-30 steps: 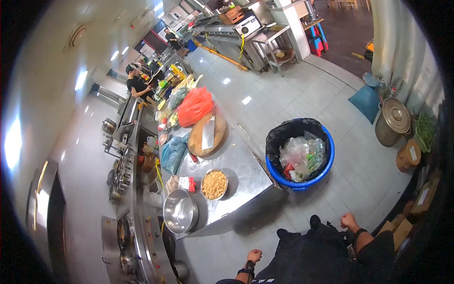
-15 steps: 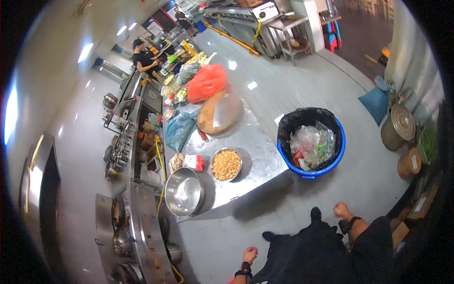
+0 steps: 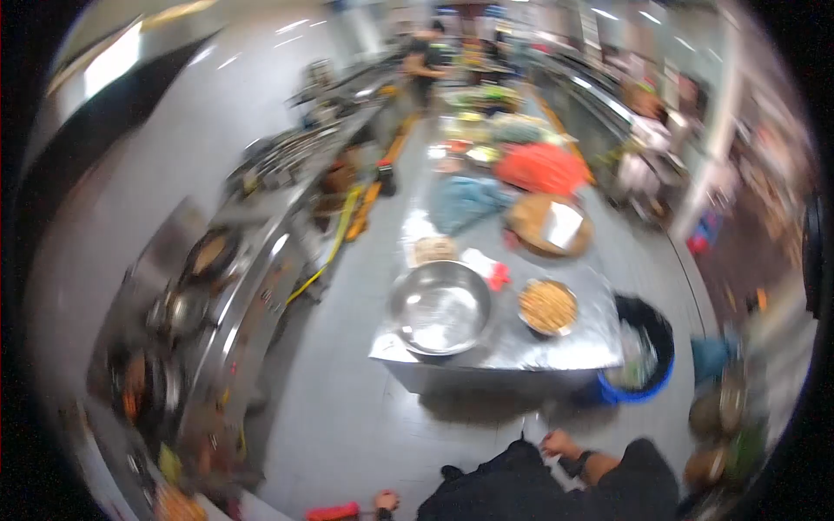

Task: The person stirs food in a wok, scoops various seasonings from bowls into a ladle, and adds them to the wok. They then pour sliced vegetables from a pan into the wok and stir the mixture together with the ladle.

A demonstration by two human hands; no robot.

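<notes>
My right hand (image 3: 556, 445) hangs low in front of my body, its fingers curled in with nothing seen in them. At the bottom edge, my left hand (image 3: 387, 501) is small and blurred, its fingers curled and apparently holding nothing. A red object (image 3: 333, 512), too blurred to name, lies left of it. Both hands are apart from the steel table (image 3: 530, 354). On its near end stand a large steel bowl (image 3: 440, 308) with nothing seen in it and a smaller bowl of tan pieces (image 3: 547, 306). Behind the large bowl is a red and white packet (image 3: 486, 267).
A round cutting board (image 3: 526, 227), a red plastic bag (image 3: 543, 167) and a blue bag (image 3: 465, 204) lie farther along the table. A blue bin (image 3: 665, 365) stands by its right corner. Stoves with pans (image 3: 208, 253) line the left. A person (image 3: 423, 65) stands far back.
My view has swung left and straightened along the table, blurring the picture. The table and bin now appear farther right. Both my hands sit lower and farther left in view, still curled.
</notes>
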